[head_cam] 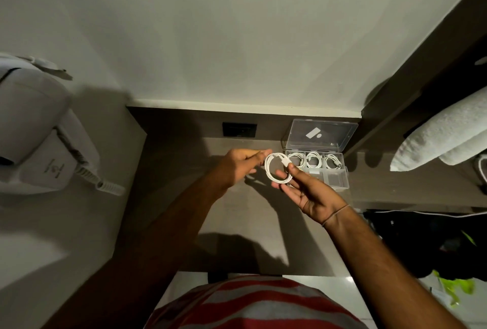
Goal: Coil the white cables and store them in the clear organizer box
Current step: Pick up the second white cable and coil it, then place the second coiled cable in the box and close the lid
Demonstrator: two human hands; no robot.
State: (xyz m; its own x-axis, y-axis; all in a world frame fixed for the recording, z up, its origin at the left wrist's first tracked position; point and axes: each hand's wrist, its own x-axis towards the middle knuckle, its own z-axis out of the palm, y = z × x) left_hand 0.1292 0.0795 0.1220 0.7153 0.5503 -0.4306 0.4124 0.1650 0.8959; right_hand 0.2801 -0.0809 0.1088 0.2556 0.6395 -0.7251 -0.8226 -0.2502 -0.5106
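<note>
A white cable [271, 170], wound into a round coil, hangs above the grey desk between both hands. My right hand [308, 191] holds the coil's lower right side with thumb and fingers. My left hand [241, 164] pinches the coil's upper left edge. Just to the right stands the clear organizer box [338, 180], its lid [320, 134] tipped up against the back panel. The box's back row holds three coiled white cables [313, 160], one per compartment. The front compartments look bare apart from small pale items.
A wall-mounted white hair dryer with a curly cord [44, 149] sits at the left. A dark power socket [239, 129] is in the back panel. Rolled white towels [442, 133] lie on a shelf at the right, above dark bags [434, 241].
</note>
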